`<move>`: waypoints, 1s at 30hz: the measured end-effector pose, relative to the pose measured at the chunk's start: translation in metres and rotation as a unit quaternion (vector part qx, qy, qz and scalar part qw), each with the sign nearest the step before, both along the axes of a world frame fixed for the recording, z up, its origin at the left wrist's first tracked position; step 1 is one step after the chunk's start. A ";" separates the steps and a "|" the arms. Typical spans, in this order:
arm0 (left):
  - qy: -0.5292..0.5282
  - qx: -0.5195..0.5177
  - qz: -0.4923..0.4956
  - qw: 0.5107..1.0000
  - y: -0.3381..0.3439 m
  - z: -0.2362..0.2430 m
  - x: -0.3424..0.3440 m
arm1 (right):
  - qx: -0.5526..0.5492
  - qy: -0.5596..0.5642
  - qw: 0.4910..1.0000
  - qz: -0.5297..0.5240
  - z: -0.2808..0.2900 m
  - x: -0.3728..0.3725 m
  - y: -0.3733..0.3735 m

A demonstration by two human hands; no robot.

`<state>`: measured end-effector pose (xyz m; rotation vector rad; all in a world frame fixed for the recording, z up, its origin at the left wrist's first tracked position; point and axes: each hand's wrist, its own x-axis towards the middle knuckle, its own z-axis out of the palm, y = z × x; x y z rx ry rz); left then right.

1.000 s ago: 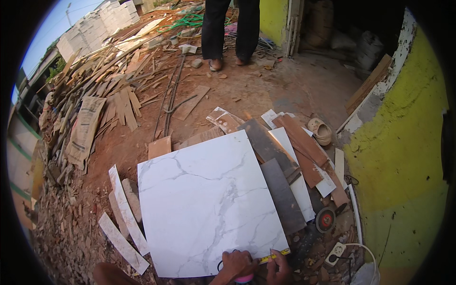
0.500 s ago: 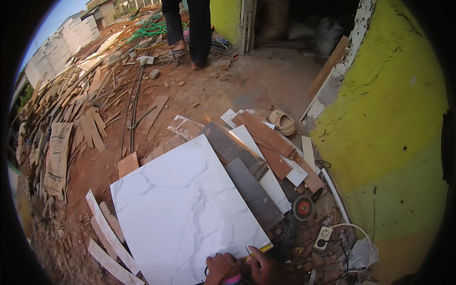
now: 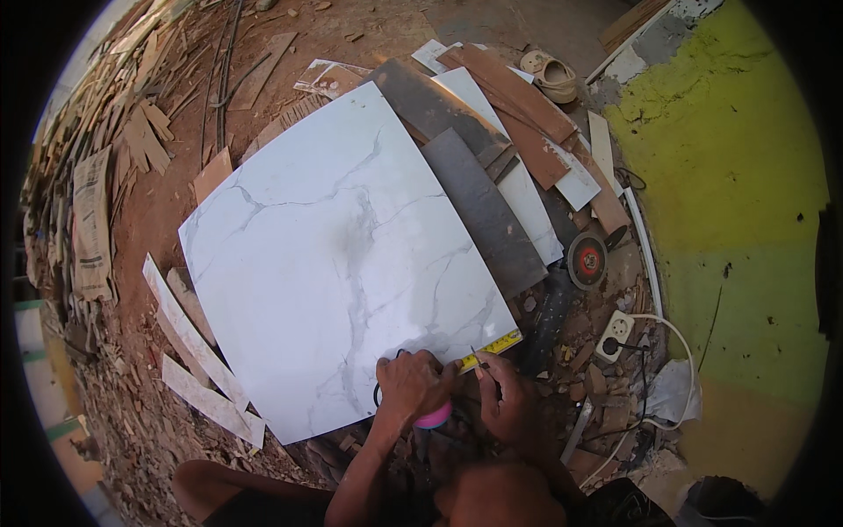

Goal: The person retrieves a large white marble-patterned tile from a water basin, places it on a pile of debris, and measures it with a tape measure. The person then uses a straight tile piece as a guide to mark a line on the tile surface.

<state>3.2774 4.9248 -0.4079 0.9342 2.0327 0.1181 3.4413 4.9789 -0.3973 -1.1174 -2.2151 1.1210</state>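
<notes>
A large white marbled tile (image 3: pixel 334 263) lies before me. My left hand (image 3: pixel 413 382) grips a tape measure at its lower edge, a pink part (image 3: pixel 431 416) showing beneath my fingers and a dark loop beside them. The yellow tape (image 3: pixel 499 345) runs along that edge to the tile's right corner. Beside the tape, my right hand (image 3: pixel 505 404) pinches a thin pointed marking tool (image 3: pixel 476 357) against the edge.
Dark, brown and white tile pieces (image 3: pixel 544 154) lie behind, near a beige clog (image 3: pixel 549 75). An angle grinder (image 3: pixel 587 260) and socket strip (image 3: pixel 615 335) sit right, beside a yellow-green wall (image 3: pixel 729 176). Cut strips (image 3: pixel 202 404) and scrap wood (image 3: pixel 97 176) lie left.
The view has tilted down, so the standing person has left it and more of my arms and legs shows. My hands remain at the tile's lower edge with tape and marking tool.
</notes>
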 end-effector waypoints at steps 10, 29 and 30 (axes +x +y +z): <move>0.006 0.023 0.010 1.000 0.001 0.003 0.001 | 0.015 -0.074 0.996 0.054 0.000 0.006 -0.008; 0.017 0.041 0.008 0.999 -0.001 0.000 0.003 | 0.040 -0.065 0.995 0.061 -0.014 0.006 -0.008; 0.023 0.044 0.007 0.999 -0.002 -0.001 0.003 | 0.041 -0.056 0.996 0.060 -0.015 0.006 -0.008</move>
